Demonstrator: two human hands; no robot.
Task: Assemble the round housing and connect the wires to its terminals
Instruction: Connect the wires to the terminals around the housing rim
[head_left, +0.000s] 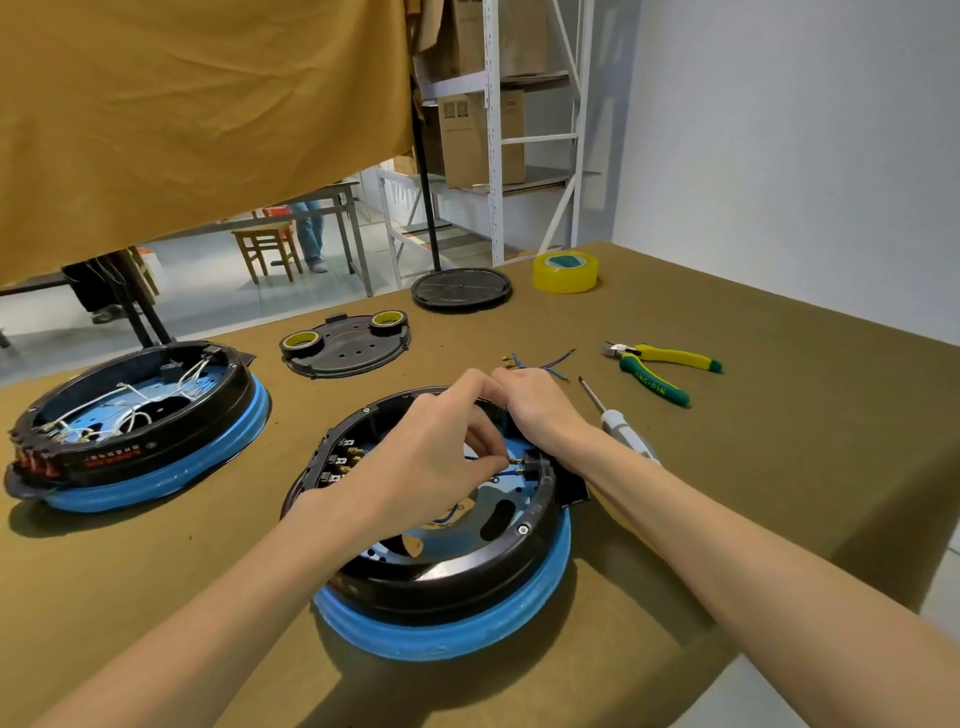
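Hands (415, 457) (540, 410) curl over round housing (447, 577), pinching blue wire (485, 460).

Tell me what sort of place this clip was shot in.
Probably a small assembly workshop or storeroom: a cloth-covered workbench with pliers and a screwdriver, metal shelving stacked with cardboard boxes behind.

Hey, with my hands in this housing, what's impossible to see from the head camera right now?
- Head view: whether the blue wire connector is seated on its terminal; left hand fingers cover it.
- Head view: what the right hand touches at the near housing far rim; the hand hides its own fingertips.
- Head view: label text on the far housing; too small, upside down.
- Head view: screwdriver handle end; the right forearm covers it.
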